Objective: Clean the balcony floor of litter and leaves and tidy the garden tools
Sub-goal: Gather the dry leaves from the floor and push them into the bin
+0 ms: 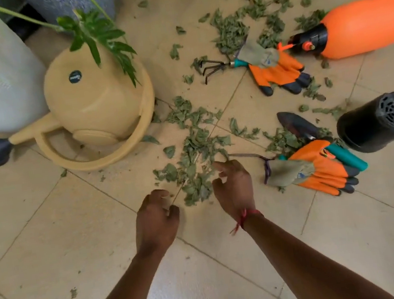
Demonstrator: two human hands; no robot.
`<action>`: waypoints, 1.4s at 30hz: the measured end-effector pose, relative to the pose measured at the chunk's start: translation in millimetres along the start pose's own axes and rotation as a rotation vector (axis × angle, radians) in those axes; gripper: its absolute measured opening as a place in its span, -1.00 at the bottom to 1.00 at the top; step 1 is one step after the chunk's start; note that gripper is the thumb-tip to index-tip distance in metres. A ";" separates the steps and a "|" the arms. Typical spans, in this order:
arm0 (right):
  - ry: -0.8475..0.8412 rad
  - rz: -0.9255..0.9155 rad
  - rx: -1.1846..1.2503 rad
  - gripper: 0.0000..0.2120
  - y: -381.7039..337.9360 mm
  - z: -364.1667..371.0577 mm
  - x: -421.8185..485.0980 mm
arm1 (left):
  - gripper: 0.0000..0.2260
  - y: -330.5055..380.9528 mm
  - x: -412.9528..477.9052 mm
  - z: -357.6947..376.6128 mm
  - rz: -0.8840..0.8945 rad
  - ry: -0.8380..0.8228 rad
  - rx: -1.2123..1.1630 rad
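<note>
L hand [156,216] & R hand [232,185] hover low, leaf pile [196,159] at their 12 o'clock. R fingers loosely curled, nothing held; L curled tighter, can't tell if pinching anything. Orange glove [320,170] w/ trowel [296,125] at R hand's 3 o'clock; watering can [93,100] at 10 o'clock.

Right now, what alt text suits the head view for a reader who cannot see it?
A left hand and right hand reach toward scattered green leaves on a tiled floor. Around them lie a beige watering can, orange gloves, a rake, a trowel, an orange sprayer and a black pot.
</note>
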State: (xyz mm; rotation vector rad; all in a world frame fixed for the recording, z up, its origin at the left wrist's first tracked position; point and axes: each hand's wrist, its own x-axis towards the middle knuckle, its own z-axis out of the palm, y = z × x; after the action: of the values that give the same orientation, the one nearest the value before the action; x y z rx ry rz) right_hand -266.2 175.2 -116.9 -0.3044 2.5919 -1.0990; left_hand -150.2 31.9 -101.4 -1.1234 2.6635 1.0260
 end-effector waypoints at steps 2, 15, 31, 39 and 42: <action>0.102 -0.035 -0.120 -0.61 6.7 -12.6 17.7 | -0.68 5.8 17.3 3.2 0.007 0.042 0.057; -0.069 -0.124 -0.439 -0.48 43.7 -39.3 81.1 | -0.41 17.3 49.8 24.1 0.022 0.070 0.142; -0.259 -0.359 -0.402 -0.53 1.3 -4.4 90.3 | -0.14 3.1 81.9 15.4 0.035 -0.033 0.214; -0.111 -0.344 -0.598 -0.59 -42.7 -6.4 169.9 | -0.06 17.6 124.4 7.5 0.125 -0.041 0.232; -0.200 -0.326 -0.655 -0.50 -50.6 9.7 186.0 | -0.03 17.7 138.2 6.1 0.109 -0.024 0.247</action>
State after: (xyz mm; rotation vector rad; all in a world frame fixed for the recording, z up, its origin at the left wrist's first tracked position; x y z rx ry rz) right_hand -431.9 76.5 -123.3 -0.9527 2.6938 -0.2356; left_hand -263.8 -39.7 -139.0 -0.9207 2.7627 0.6930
